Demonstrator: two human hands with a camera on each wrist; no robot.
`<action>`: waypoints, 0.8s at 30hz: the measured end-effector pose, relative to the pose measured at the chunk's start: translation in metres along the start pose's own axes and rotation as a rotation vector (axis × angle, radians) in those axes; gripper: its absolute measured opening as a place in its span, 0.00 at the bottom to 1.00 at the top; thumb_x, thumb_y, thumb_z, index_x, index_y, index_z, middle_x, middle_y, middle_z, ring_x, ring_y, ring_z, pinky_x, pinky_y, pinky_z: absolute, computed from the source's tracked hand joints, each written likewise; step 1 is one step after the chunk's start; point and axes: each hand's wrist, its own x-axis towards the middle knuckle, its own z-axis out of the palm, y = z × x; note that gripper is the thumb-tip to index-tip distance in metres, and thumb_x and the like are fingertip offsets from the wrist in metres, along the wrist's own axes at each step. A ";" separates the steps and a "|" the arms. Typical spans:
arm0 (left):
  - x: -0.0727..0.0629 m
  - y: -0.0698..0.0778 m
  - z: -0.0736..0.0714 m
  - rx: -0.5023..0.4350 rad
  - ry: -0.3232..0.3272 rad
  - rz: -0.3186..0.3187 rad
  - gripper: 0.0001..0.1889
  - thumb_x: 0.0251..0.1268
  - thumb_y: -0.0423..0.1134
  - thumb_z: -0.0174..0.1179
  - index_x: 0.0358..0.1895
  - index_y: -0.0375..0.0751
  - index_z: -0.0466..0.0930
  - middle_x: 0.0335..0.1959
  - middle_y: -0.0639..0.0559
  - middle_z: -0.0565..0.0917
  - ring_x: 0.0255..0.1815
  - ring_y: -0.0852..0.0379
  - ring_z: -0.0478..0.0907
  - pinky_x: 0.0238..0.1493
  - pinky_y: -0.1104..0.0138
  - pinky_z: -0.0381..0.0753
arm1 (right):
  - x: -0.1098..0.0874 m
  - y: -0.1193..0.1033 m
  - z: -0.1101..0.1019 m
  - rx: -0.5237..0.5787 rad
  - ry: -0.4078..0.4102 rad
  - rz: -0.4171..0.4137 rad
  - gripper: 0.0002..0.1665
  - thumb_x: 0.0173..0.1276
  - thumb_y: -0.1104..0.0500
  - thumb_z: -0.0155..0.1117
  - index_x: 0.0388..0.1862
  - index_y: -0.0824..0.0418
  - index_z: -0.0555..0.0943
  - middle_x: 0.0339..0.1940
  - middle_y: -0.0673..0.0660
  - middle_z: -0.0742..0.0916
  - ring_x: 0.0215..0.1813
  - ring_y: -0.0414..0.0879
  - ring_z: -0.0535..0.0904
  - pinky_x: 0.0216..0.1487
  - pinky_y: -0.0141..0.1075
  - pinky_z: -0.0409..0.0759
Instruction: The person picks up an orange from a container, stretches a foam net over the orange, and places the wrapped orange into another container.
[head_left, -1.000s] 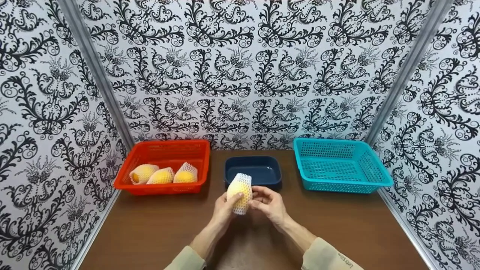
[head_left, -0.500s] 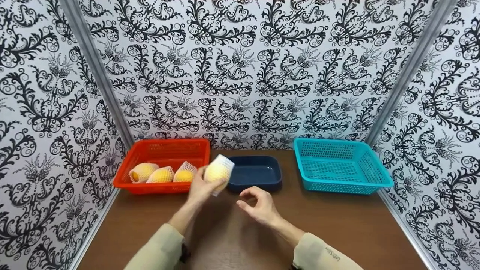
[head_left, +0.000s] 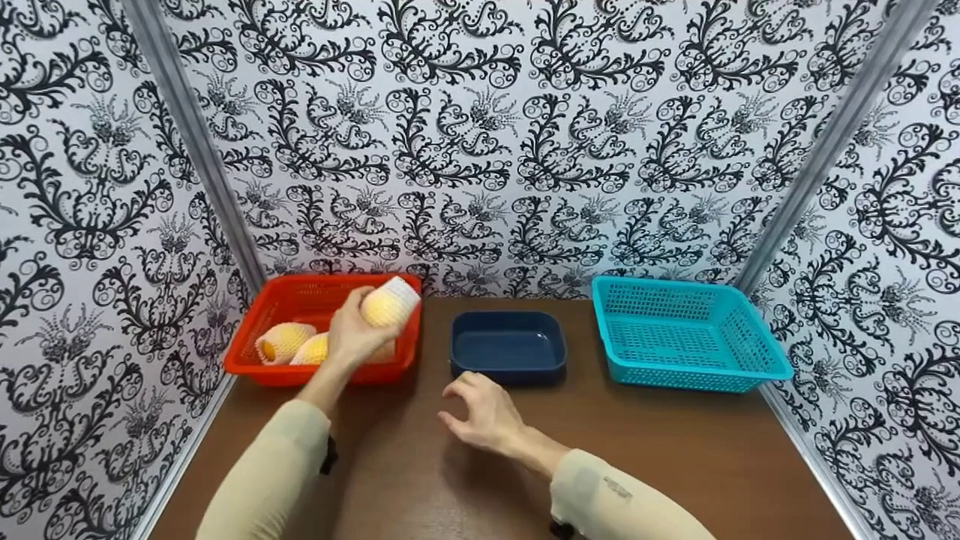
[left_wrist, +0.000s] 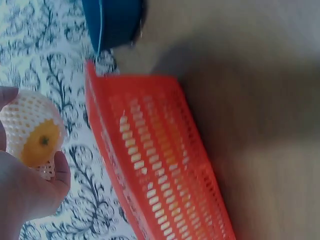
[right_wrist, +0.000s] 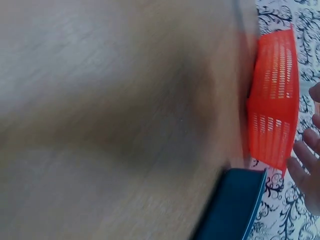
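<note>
My left hand [head_left: 352, 330] grips a yellow fruit in a white foam net [head_left: 386, 306] above the red basket [head_left: 407, 356]. In the left wrist view, thumb and fingers wrap the netted fruit [left_wrist: 40, 142], whose bare orange-yellow end with a dark stem spot shows through the net's opening. Inside the basket lie other netted fruits, one at the left [head_left: 287, 343] and another beside it [head_left: 311, 350]; the hand and forearm cover much of the rest. My right hand [head_left: 486, 412] holds nothing, its fingers loosely bent, just in front of the dark blue dish [head_left: 510, 375].
A turquoise basket [head_left: 694, 375] stands at the right of the brown table [head_left: 675, 465]. Behind and at both sides rise patterned black-and-white walls [head_left: 510, 150]. The blue dish sits between the two baskets, near the back wall.
My left hand has carried the netted fruit from the middle, in front of the dish, leftward to above the red basket. My right hand has released the fruit and shifted slightly left.
</note>
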 end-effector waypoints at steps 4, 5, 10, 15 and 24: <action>0.018 -0.010 -0.011 0.111 -0.010 0.013 0.51 0.50 0.44 0.81 0.82 0.39 0.71 0.69 0.33 0.86 0.64 0.33 0.86 0.66 0.41 0.87 | 0.011 -0.006 0.013 -0.103 -0.001 -0.026 0.15 0.65 0.48 0.83 0.45 0.54 0.91 0.40 0.51 0.90 0.45 0.48 0.86 0.49 0.40 0.88; 0.022 -0.012 -0.013 0.146 -0.019 0.013 0.51 0.51 0.45 0.80 0.82 0.38 0.70 0.69 0.32 0.85 0.66 0.32 0.84 0.67 0.40 0.86 | 0.015 -0.007 0.016 -0.115 -0.001 -0.029 0.15 0.66 0.48 0.83 0.44 0.54 0.91 0.40 0.51 0.90 0.45 0.48 0.86 0.49 0.40 0.88; 0.045 -0.027 -0.023 0.323 -0.082 0.031 0.50 0.53 0.47 0.80 0.81 0.36 0.71 0.69 0.30 0.83 0.69 0.29 0.77 0.74 0.36 0.78 | 0.031 -0.014 0.028 -0.152 0.008 -0.035 0.15 0.66 0.47 0.84 0.44 0.52 0.91 0.41 0.50 0.90 0.46 0.48 0.86 0.51 0.39 0.88; 0.067 -0.040 -0.030 0.470 -0.084 0.096 0.46 0.53 0.45 0.79 0.77 0.35 0.72 0.66 0.29 0.82 0.67 0.30 0.71 0.73 0.34 0.73 | 0.043 -0.017 0.034 -0.190 0.031 -0.036 0.15 0.66 0.46 0.84 0.45 0.50 0.90 0.42 0.48 0.90 0.47 0.46 0.86 0.51 0.38 0.87; 0.090 -0.058 -0.029 0.609 -0.195 0.203 0.41 0.66 0.46 0.74 0.75 0.25 0.68 0.68 0.21 0.79 0.68 0.21 0.71 0.68 0.29 0.77 | 0.057 -0.023 0.050 -0.249 0.048 -0.025 0.17 0.68 0.47 0.83 0.51 0.50 0.89 0.48 0.48 0.89 0.49 0.44 0.87 0.52 0.35 0.88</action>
